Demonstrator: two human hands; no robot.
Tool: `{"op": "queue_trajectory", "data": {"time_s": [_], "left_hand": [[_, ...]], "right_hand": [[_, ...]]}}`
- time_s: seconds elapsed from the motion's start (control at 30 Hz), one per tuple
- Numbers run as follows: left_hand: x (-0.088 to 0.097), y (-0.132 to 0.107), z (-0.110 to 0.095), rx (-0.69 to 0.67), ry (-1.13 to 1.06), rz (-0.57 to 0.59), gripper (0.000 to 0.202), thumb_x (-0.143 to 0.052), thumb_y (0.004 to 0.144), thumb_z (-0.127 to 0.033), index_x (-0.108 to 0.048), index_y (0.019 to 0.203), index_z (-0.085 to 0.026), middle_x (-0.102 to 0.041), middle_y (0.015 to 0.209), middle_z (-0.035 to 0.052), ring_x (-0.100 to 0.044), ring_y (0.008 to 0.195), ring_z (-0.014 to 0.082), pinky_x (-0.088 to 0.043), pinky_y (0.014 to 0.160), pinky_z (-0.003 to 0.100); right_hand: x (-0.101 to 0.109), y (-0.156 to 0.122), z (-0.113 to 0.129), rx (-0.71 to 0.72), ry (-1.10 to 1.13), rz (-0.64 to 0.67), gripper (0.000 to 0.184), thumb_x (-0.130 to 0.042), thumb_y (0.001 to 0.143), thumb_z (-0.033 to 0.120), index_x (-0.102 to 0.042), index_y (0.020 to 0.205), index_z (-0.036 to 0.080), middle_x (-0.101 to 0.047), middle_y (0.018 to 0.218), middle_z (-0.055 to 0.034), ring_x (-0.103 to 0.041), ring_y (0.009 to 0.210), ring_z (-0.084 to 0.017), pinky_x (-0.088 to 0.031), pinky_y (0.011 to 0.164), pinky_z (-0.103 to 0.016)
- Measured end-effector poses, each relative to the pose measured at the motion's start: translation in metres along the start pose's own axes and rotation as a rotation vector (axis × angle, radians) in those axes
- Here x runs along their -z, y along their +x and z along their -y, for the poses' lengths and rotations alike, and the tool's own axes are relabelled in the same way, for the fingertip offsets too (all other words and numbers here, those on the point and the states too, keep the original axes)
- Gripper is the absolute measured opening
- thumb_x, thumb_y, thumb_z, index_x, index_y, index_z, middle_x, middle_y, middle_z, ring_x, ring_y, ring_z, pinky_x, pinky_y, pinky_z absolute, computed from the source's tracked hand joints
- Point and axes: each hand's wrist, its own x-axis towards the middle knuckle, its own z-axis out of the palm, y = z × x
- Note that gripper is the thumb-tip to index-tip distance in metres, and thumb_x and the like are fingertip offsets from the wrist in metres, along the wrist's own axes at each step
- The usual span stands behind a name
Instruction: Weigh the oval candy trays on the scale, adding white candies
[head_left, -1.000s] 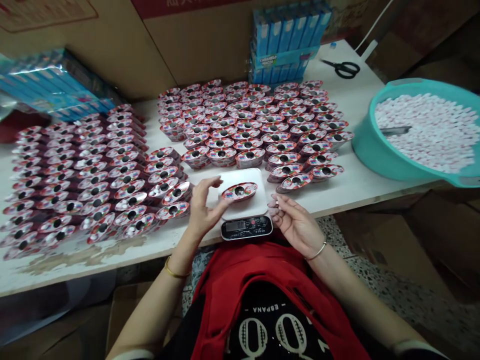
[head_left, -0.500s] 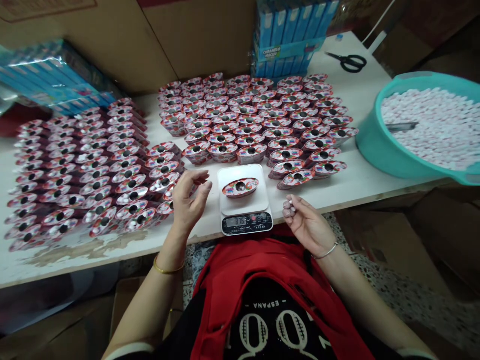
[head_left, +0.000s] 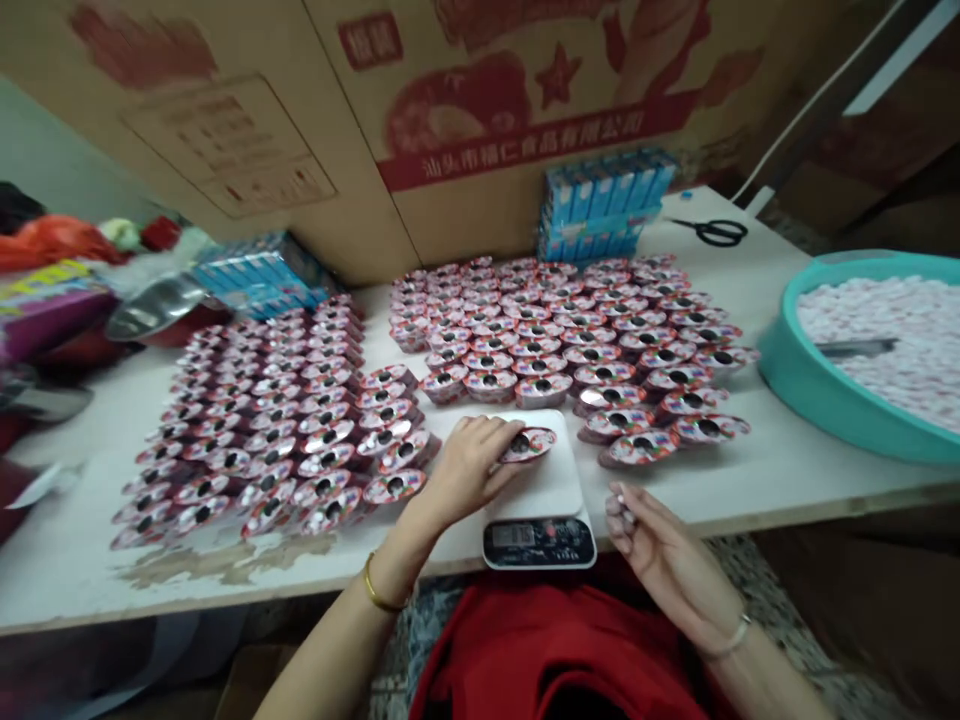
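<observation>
My left hand (head_left: 471, 462) is closed around the left end of a small red-and-white oval candy box (head_left: 537, 442), which has a dark round hole in its top. The box is over the white kitchen scale (head_left: 555, 490); whether it touches the plate I cannot tell. Digits on the scale's display are blurred. To the right of the scale, my right hand (head_left: 660, 548) is held palm up with its fingers curled on a few small whitish candies (head_left: 619, 512). Rows of matching boxes (head_left: 491, 360) stand behind the scale, and more boxes (head_left: 270, 440) are to its left.
A turquoise basin (head_left: 810, 375) full of white candies stands at the right, with a metal scoop (head_left: 859, 347) in it. Black scissors (head_left: 720, 233) lie at the back right. Blue wrapped packs (head_left: 607, 205) stand against a large carton (head_left: 480, 110). A metal bowl (head_left: 154, 308) is at the left.
My left hand has moved right from beside the scale and taken hold of the box on it. My right hand still holds the candies. The camera view has tilted up.
</observation>
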Motion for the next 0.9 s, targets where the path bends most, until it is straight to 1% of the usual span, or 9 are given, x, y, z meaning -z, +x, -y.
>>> {"op": "queue_trajectory", "data": {"time_s": [0.13,0.2,0.3,0.4,0.47,0.57,0.67,0.77,0.9], "left_hand": [[0.063,0.015,0.058,0.125,0.129,-0.251,0.039,-0.055,0.085,-0.029,-0.052,0.123,-0.02,-0.064,0.11,0.0092,-0.059,0.1,0.0208,-0.046,0.087,0.035],[0.097,0.021,0.099,0.233,0.237,-0.276,0.038,-0.056,0.082,-0.029,-0.055,0.119,-0.02,-0.064,0.108,0.0088,-0.059,0.099,0.022,-0.046,0.087,0.035],[0.12,0.028,0.158,0.406,0.313,-0.128,0.036,-0.058,0.078,-0.031,-0.061,0.111,-0.018,-0.065,0.104,0.0093,-0.059,0.095,0.0237,-0.045,0.085,0.035],[0.109,0.034,0.195,0.517,0.25,0.089,0.039,-0.063,0.073,-0.036,-0.065,0.106,-0.016,-0.067,0.1,0.0082,-0.06,0.089,0.0228,-0.045,0.082,0.033],[0.094,0.039,0.204,0.529,0.199,0.147,0.04,-0.063,0.072,-0.037,-0.065,0.106,-0.016,-0.067,0.097,0.006,-0.06,0.087,0.0207,-0.046,0.081,0.03],[0.08,0.042,0.206,0.543,0.182,0.129,0.045,-0.059,0.075,-0.04,-0.061,0.113,-0.016,-0.067,0.103,0.0056,-0.06,0.092,0.019,-0.046,0.084,0.028],[0.086,0.035,0.205,0.606,0.191,0.138,0.04,-0.055,0.076,-0.04,-0.062,0.108,-0.017,-0.067,0.104,0.0065,-0.061,0.092,0.0194,-0.047,0.081,0.029],[0.098,0.022,0.206,0.682,0.179,0.249,0.028,-0.058,0.071,-0.034,-0.065,0.094,-0.021,-0.07,0.087,0.0027,-0.063,0.076,0.0176,-0.047,0.069,0.027],[0.099,0.013,0.202,0.748,0.209,0.327,0.032,-0.059,0.065,-0.028,-0.062,0.096,-0.023,-0.071,0.086,0.0008,-0.063,0.072,0.0167,-0.046,0.064,0.025]], "right_hand": [[0.003,0.004,0.0,0.011,-0.012,-0.033,0.04,-0.09,0.054,0.028,-0.072,0.087,0.017,-0.062,0.076,-0.0009,-0.055,0.065,-0.009,-0.049,0.052,-0.016],[0.004,0.006,0.001,0.011,-0.01,-0.056,0.042,-0.091,0.051,0.028,-0.072,0.087,0.017,-0.063,0.076,-0.0015,-0.055,0.066,-0.009,-0.049,0.052,-0.016],[0.003,0.007,0.0,-0.009,-0.01,-0.085,0.044,-0.092,0.048,0.029,-0.073,0.085,0.016,-0.063,0.075,-0.0016,-0.055,0.065,-0.009,-0.049,0.052,-0.016],[0.0,0.008,-0.002,-0.017,-0.012,-0.102,0.044,-0.092,0.046,0.028,-0.073,0.084,0.017,-0.063,0.076,-0.0018,-0.055,0.066,-0.009,-0.05,0.053,-0.016],[-0.002,0.008,-0.004,-0.015,-0.009,-0.108,0.043,-0.092,0.047,0.028,-0.073,0.084,0.017,-0.063,0.075,-0.002,-0.055,0.066,-0.009,-0.05,0.052,-0.016],[-0.001,0.008,-0.004,-0.012,-0.017,-0.115,0.042,-0.091,0.049,0.027,-0.073,0.085,0.017,-0.063,0.075,-0.0023,-0.056,0.066,-0.01,-0.05,0.051,-0.016],[0.0,0.009,-0.005,-0.012,-0.027,-0.116,0.041,-0.091,0.049,0.026,-0.073,0.086,0.017,-0.064,0.076,-0.002,-0.056,0.067,-0.01,-0.051,0.053,-0.017],[0.0,0.01,-0.008,-0.026,-0.023,-0.107,0.042,-0.092,0.048,0.027,-0.073,0.084,0.017,-0.063,0.076,-0.0016,-0.055,0.066,-0.01,-0.051,0.053,-0.017],[-0.003,0.008,-0.012,-0.039,-0.026,-0.031,0.041,-0.091,0.051,0.028,-0.072,0.086,0.017,-0.062,0.077,-0.0015,-0.055,0.066,-0.01,-0.05,0.053,-0.018]]}}
